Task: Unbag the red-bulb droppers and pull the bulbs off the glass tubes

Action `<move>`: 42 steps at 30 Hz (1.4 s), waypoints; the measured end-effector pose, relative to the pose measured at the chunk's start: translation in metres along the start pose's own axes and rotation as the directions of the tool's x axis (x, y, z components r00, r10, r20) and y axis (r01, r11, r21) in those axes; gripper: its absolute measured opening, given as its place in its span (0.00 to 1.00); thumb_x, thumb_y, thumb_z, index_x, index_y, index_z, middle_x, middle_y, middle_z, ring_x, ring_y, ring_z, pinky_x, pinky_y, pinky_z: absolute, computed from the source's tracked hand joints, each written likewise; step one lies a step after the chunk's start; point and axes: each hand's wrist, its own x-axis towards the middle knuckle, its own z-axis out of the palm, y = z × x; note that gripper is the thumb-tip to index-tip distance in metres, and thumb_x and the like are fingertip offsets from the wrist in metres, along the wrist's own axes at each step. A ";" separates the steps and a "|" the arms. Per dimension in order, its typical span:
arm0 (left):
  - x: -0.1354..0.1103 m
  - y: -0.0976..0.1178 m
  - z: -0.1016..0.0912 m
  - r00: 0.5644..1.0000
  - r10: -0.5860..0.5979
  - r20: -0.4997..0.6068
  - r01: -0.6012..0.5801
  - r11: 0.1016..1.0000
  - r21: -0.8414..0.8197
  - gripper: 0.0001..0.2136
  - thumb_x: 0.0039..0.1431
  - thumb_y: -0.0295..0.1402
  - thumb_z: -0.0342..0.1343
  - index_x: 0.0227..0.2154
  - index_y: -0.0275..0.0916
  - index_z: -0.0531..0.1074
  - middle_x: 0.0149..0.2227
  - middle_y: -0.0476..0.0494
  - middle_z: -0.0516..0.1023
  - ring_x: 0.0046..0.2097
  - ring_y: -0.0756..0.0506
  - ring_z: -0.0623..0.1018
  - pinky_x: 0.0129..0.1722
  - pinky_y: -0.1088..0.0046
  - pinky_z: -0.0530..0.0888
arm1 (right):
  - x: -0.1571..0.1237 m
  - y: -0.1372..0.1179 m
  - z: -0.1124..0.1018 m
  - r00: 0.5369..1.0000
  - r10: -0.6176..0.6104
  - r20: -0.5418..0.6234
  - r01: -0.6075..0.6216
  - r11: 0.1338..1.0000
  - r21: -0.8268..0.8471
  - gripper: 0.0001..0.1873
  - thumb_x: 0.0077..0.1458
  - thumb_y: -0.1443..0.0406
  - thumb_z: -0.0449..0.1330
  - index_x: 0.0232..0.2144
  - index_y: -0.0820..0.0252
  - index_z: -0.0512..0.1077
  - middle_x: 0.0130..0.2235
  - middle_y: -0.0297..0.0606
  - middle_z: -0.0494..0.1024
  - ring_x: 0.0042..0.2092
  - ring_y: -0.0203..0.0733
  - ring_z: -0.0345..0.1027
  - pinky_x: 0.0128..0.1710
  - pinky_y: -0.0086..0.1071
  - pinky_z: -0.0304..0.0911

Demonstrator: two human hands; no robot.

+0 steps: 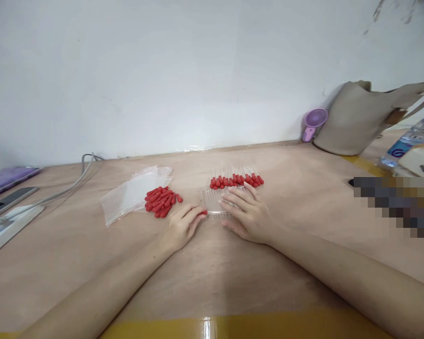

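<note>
My left hand (184,225) pinches a small red rubber bulb (204,213) between thumb and fingertips. From that bulb a thin clear glass tube (217,213) runs sideways to my right hand (249,214), whose thumb and fingers are around its other end; the exact grip is hidden. Under and beside the right fingers lies a row of bare clear tubes (209,200), side by side. Just behind them is a row of droppers (235,180), glass tubes with red bulbs fitted. A pile of loose red bulbs (159,201) sits left of my left hand.
Clear plastic bags (127,195) lie partly under the bulb pile. A cable (70,188) runs to a white power strip (16,228) at left, near a phone (12,200). Against the wall at right are a purple fan (315,120), a beige bag (356,120) and a bottle (413,139).
</note>
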 end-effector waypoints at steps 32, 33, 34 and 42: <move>0.011 0.015 -0.006 0.946 0.297 0.131 -0.305 0.951 0.045 0.06 0.58 0.28 0.49 0.36 0.36 0.70 0.39 0.45 0.78 0.52 0.45 0.71 0.57 0.60 0.61 | -0.004 -0.002 0.009 0.970 -0.232 -0.069 0.241 0.955 0.171 0.06 0.55 0.70 0.55 0.37 0.66 0.70 0.37 0.41 0.78 0.43 0.38 0.70 0.50 0.35 0.65; 0.011 0.015 -0.006 0.946 0.296 0.132 -0.304 0.952 0.041 0.06 0.58 0.28 0.49 0.36 0.36 0.70 0.39 0.45 0.78 0.52 0.45 0.71 0.57 0.60 0.61 | -0.005 -0.002 0.009 0.969 -0.238 -0.068 0.246 0.955 0.168 0.07 0.55 0.70 0.56 0.37 0.66 0.70 0.38 0.41 0.78 0.43 0.38 0.70 0.50 0.35 0.65; 0.010 0.015 -0.007 0.946 0.294 0.133 -0.301 0.953 0.036 0.06 0.58 0.28 0.50 0.36 0.36 0.70 0.39 0.45 0.78 0.52 0.45 0.71 0.57 0.61 0.62 | -0.005 -0.002 0.008 0.968 -0.241 -0.066 0.249 0.954 0.168 0.07 0.55 0.70 0.56 0.37 0.66 0.70 0.38 0.41 0.78 0.44 0.39 0.70 0.50 0.35 0.65; 0.007 0.018 -0.009 0.947 0.281 0.157 -0.282 0.959 -0.015 0.05 0.59 0.29 0.50 0.36 0.36 0.69 0.39 0.45 0.77 0.52 0.45 0.71 0.57 0.62 0.62 | -0.007 -0.001 0.003 0.968 -0.245 -0.051 0.250 0.950 0.188 0.08 0.55 0.70 0.55 0.38 0.66 0.70 0.40 0.42 0.77 0.44 0.39 0.70 0.51 0.35 0.64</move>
